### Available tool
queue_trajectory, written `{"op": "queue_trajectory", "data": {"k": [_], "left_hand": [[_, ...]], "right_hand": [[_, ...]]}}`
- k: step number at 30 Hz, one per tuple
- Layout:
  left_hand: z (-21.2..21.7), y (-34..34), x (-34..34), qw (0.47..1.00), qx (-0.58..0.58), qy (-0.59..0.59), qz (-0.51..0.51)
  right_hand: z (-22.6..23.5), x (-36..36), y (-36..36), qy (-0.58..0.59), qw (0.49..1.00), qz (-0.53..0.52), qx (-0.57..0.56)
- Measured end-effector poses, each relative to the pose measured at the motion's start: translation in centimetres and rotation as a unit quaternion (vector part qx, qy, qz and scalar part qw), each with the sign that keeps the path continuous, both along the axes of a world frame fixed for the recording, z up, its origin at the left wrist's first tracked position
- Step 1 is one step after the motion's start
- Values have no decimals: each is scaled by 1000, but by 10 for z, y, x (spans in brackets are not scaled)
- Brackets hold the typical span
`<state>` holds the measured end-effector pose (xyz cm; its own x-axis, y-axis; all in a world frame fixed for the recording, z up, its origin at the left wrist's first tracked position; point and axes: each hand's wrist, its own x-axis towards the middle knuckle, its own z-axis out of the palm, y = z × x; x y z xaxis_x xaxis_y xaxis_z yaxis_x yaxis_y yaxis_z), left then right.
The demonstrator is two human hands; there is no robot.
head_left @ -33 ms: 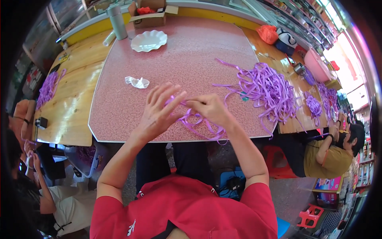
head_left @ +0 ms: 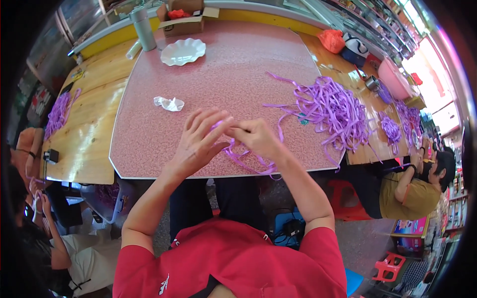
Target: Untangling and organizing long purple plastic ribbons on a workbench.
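My left hand (head_left: 201,141) is raised over the near edge of the pink table, palm turned inward, fingers long and slightly bent. A purple ribbon (head_left: 236,156) passes between its fingers and thumb. Close beside it, my right hand (head_left: 256,139) is closed in a pinch on the same ribbon; the exact pinch point is hidden by the fingers. Loose loops of that ribbon hang below both hands to the table edge. On the right lies a big tangled heap of purple ribbons (head_left: 333,114), with a strand trailing toward my right hand.
Crumpled white tissue (head_left: 169,104), a scalloped white plate (head_left: 183,51), a grey-green bottle (head_left: 142,29) and an open cardboard box (head_left: 184,25) stand beyond my hands. More ribbons (head_left: 58,114) lie on the left wooden table. People sit at both sides; a pink basin (head_left: 395,79) is right.
My right hand has shifted slightly left, closer to my left hand. The whole view has moved a little; the ribbon heap looks the same.
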<state>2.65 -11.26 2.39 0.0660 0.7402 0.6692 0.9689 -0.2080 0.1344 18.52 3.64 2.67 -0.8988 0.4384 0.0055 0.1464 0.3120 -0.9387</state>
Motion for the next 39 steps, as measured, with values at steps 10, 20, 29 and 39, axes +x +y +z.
{"op": "queue_trajectory", "data": {"k": [10,20,29,39], "left_hand": [[-3,-10,-4,991,-11,-108,-73],[-1,-34,-23,983,-69,-130,-108],[6,-78,-85,930,-228,-286,19],[-12,-147,-197,892,-136,-420,97]], "right_hand": [[-26,-18,-37,111,992,12,-60],[-13,-18,-44,64,992,94,-62],[23,36,38,-12,987,123,107],[36,111,111,-131,988,-19,83]]}}
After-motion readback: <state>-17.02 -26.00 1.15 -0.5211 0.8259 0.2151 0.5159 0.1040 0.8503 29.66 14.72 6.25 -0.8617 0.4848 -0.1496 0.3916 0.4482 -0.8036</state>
